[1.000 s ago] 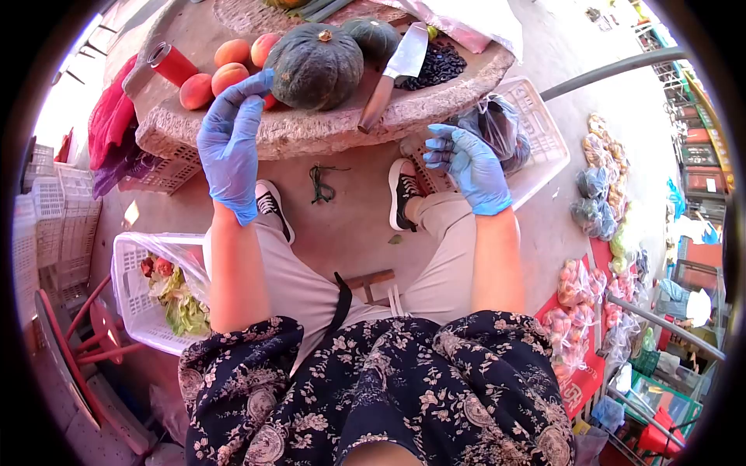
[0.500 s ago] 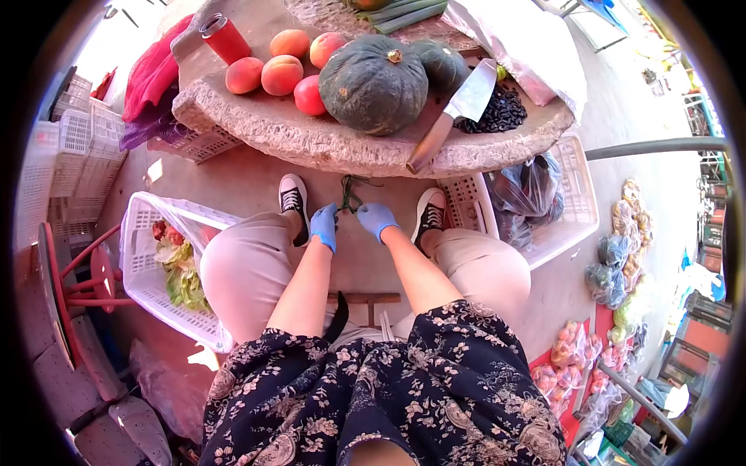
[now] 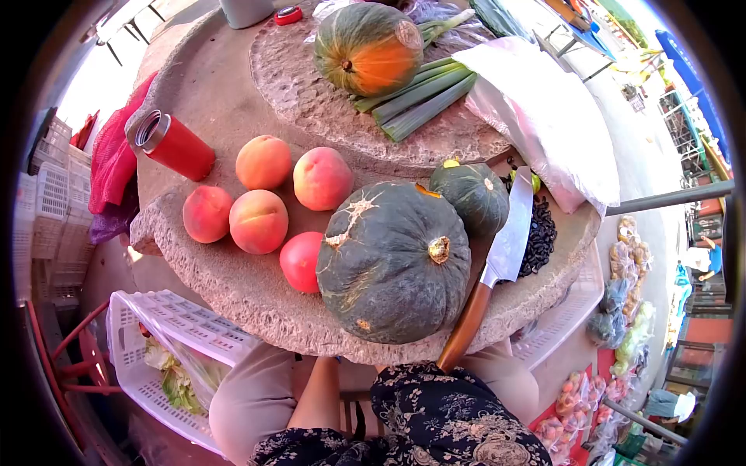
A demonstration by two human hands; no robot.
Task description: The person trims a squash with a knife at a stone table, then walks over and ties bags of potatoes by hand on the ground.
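Both my hands are hidden beneath the rough edge of a stone table [image 3: 233, 311]; only my left forearm [image 3: 317, 398] shows clearly, reaching under it. Closest above them sits a large dark green pumpkin [image 3: 388, 272], a smaller green pumpkin [image 3: 470, 198] behind it. A knife [image 3: 509, 233] lies to the right, its wooden handle jutting over the edge toward me. Small black seeds or beans [image 3: 540, 241] are heaped beside the blade. A tomato [image 3: 301, 262] and several peaches [image 3: 259, 221] rest on the left.
An uncapped red bottle [image 3: 177, 146] leans at the table's left. Further back are an orange-green pumpkin [image 3: 369, 50], leeks [image 3: 427, 95] and a white plastic bag [image 3: 544, 116]. A white crate [image 3: 179, 318] with leafy scraps stands by my left knee, another crate [image 3: 567, 311] at right.
My view has swung up onto the tabletop. Half a second ago my blue-gloved hands were visible between my shoes at a dark green, string-like tangle; now the table edge covers them.
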